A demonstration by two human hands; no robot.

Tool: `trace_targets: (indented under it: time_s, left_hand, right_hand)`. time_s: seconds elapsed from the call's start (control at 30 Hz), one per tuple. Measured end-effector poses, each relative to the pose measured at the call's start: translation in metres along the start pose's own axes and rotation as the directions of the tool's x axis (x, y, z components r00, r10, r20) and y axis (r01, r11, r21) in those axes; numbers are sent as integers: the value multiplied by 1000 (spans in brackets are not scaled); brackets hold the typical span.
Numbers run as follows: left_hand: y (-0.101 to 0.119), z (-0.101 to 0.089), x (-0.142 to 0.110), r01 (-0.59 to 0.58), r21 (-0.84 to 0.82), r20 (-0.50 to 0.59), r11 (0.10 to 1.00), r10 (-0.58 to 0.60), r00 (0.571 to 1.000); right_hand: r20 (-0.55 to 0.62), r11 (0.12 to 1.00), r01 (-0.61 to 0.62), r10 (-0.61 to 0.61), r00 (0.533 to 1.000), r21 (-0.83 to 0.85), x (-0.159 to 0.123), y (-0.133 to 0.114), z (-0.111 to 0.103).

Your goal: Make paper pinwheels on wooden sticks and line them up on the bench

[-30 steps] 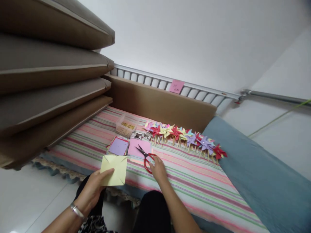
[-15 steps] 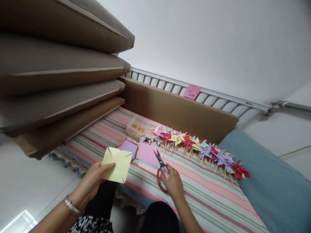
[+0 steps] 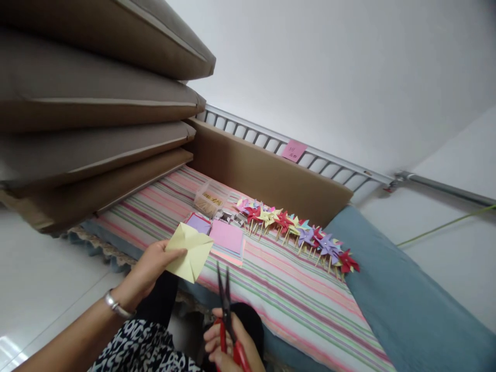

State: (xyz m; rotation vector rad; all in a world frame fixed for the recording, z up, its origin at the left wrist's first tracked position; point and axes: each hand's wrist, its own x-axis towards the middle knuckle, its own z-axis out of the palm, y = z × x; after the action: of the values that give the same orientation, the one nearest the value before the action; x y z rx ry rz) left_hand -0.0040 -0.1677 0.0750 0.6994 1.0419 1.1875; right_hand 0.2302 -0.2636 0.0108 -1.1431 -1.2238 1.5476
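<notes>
1. One yellow paper [image 3: 188, 253], pinched by left hand [image 3: 154, 264] at striped cloth's [image 3: 294, 289] near edge; fingers beneath hidden.
2. One pair of scissors [image 3: 226, 308], gripped in right hand [image 3: 245, 335]; handles partly hidden.
3. One pink note [image 3: 293, 150], illegible.

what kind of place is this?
Likely a living room or bedroom in a home, not a workshop: thick cushions stacked at left, a striped cloth spread over what may be a sofa or bed base, and a radiator along the wall.
</notes>
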Motion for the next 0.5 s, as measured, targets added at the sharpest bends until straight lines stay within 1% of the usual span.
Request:
trace_targets:
  time_s: [0.1, 0.17, 0.3, 0.37, 0.5]
  left_hand:
    - [3, -1, -6, -10, 19, 11, 1000, 10, 1000]
    - [6, -2, -9, -19, 27, 14, 999, 18, 1000]
    - [7, -1, -12, -18, 11, 30, 1000, 18, 999]
    - [7, 1, -11, -7, 8, 30, 1000, 7, 1000]
    - [3, 4, -10, -2, 4, 37, 1000, 2, 999]
  right_hand:
    - [31, 974, -42, 50, 998, -224, 2, -3, 14]
    - [57, 952, -41, 62, 996, -303, 3, -6, 20]
    - [64, 933, -4, 29, 998, -359, 0, -8, 24]
    - [55, 927, -12, 35, 998, -376, -4, -9, 24]
    - [0, 925, -51, 55, 998, -376, -11, -8, 24]
